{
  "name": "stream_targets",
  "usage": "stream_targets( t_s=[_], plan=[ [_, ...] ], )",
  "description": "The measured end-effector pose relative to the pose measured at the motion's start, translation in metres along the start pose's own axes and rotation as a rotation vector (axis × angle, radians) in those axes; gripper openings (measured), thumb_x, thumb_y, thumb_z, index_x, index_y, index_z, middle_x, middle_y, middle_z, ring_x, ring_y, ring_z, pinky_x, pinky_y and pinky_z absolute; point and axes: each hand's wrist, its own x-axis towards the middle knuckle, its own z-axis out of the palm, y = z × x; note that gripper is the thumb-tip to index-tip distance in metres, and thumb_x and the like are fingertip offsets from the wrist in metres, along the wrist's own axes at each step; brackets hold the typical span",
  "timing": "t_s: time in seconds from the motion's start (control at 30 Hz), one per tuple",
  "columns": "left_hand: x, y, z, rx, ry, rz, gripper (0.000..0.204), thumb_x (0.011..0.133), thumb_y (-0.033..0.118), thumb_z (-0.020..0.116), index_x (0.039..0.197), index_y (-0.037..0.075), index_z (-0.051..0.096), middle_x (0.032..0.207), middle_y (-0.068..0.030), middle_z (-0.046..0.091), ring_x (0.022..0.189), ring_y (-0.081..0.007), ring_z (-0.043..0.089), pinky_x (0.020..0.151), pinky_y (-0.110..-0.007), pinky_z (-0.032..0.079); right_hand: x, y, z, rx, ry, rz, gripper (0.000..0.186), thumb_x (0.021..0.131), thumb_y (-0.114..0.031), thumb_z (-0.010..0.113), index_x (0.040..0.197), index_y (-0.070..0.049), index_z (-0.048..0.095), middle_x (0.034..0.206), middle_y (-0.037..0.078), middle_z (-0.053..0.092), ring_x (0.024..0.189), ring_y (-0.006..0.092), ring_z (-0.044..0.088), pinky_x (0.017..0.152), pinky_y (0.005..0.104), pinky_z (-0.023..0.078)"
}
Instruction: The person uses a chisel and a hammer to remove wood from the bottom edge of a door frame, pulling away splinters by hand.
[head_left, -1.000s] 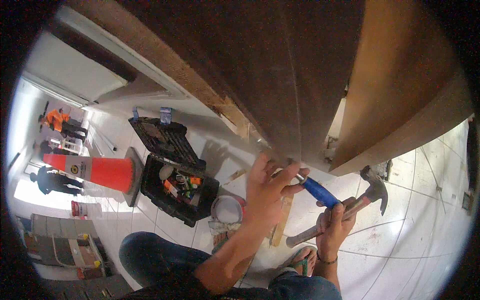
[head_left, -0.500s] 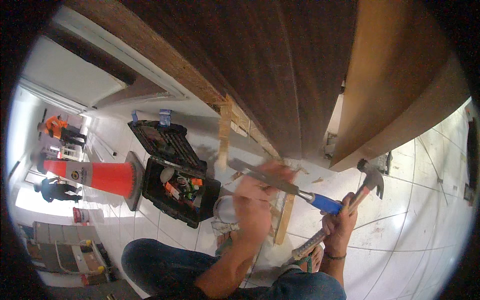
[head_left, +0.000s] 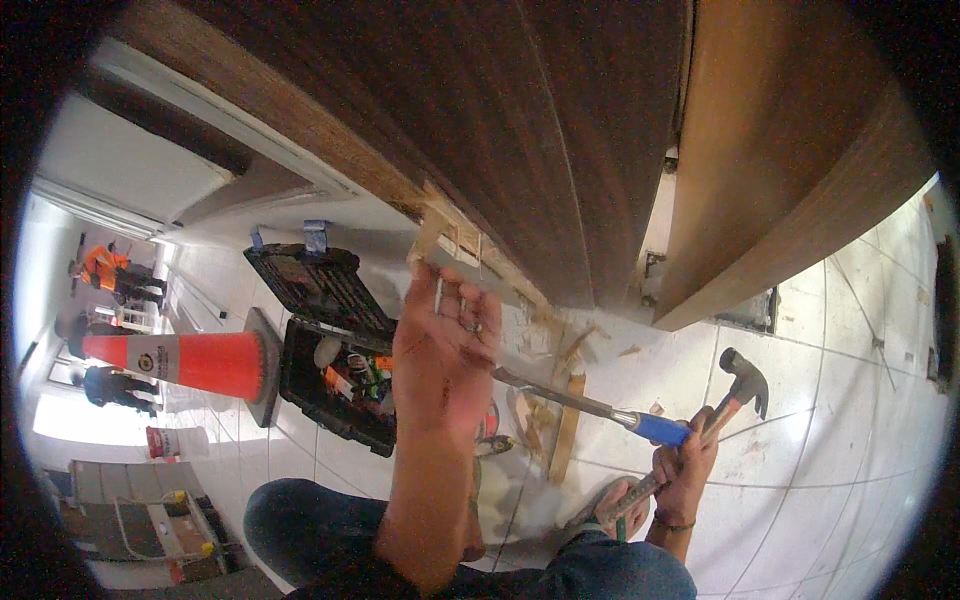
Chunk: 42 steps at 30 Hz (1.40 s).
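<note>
My left hand [head_left: 447, 335] is raised palm-up with curled fingers at the lower end of a splintered wood strip [head_left: 428, 232]. That strip hangs from the broken edge of a dark brown wood panel [head_left: 520, 130], and its lower part is hidden by my hand. In my right hand [head_left: 683, 465] are two tools together: a claw hammer [head_left: 745, 385], head up and to the right, and a chisel [head_left: 640, 424] with a blue handle. The chisel's shaft points left, and its tip end passes out of sight near my left wrist.
An open black toolbox [head_left: 310, 400] with mixed items stands at the left, beside an orange traffic cone [head_left: 215, 365]. Loose wood pieces [head_left: 567, 430] lie on white floor tiles. A lighter brown panel [head_left: 780, 150] rises at the right. Two people [head_left: 118, 275] are far left.
My left hand has moved up and left from beside the chisel to the splintered strip, its palm turning up. My right hand keeps the hammer and chisel nearly in place.
</note>
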Motion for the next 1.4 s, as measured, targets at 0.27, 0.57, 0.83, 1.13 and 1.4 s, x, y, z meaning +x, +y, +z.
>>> stream_targets(
  t_s=[0.27,0.57,0.83,1.13,1.4],
  plan=[
    [0.001,0.0,0.019,0.275,-0.061,0.293,0.022,0.093,0.024,0.058,0.111,0.013,0.051,0.103,-0.0031,0.056,0.087,-0.018,0.056,0.088,-0.042,0.046,0.003,0.002,0.004,-0.012,0.024,-0.006,0.035,0.089,-0.034,0.064,0.101,-0.013,0.038,0.07,0.005,0.054,0.038,0.0015,0.026,0.032,0.0165,0.021],
    [0.006,-0.015,0.003,0.837,0.033,0.533,0.031,0.092,0.031,0.059,0.113,0.009,0.05,0.093,-0.0024,0.055,0.077,-0.0158,0.058,0.065,-0.033,0.051,0.004,0.005,0.005,-0.029,0.07,0.017,0.034,0.09,-0.034,0.062,0.104,-0.013,0.039,0.068,0.005,0.054,0.038,0.002,0.029,0.031,0.017,0.022],
    [0.005,-0.023,0.014,0.655,0.025,0.276,0.029,0.093,0.028,0.059,0.105,0.002,0.059,0.093,-0.0071,0.061,0.069,-0.0138,0.06,0.059,-0.027,0.048,0.005,0.002,0.002,-0.03,0.047,0.033,0.037,0.088,-0.034,0.066,0.104,-0.013,0.039,0.07,0.007,0.056,0.039,0.0021,0.03,0.032,0.0164,0.023],
    [-0.015,-0.027,0.006,0.33,-0.165,0.063,0.017,0.092,0.025,0.06,0.096,0.009,0.059,0.083,-0.0012,0.058,0.067,-0.0126,0.052,0.064,-0.033,0.046,0.005,0.007,0.0,-0.005,0.016,0.021,0.038,0.087,-0.034,0.066,0.103,-0.013,0.04,0.069,0.007,0.057,0.039,0.0019,0.03,0.032,0.016,0.022],
    [0.004,-0.022,0.011,-0.001,-0.001,-0.1,0.019,0.092,0.029,0.062,0.101,0.012,0.061,0.087,0.0024,0.061,0.072,-0.009,0.054,0.071,-0.028,0.048,0.004,0.006,0.001,-0.027,0.026,0.012,0.037,0.087,-0.035,0.066,0.103,-0.013,0.04,0.07,0.008,0.058,0.038,0.0019,0.031,0.031,0.0156,0.021]
  ],
)
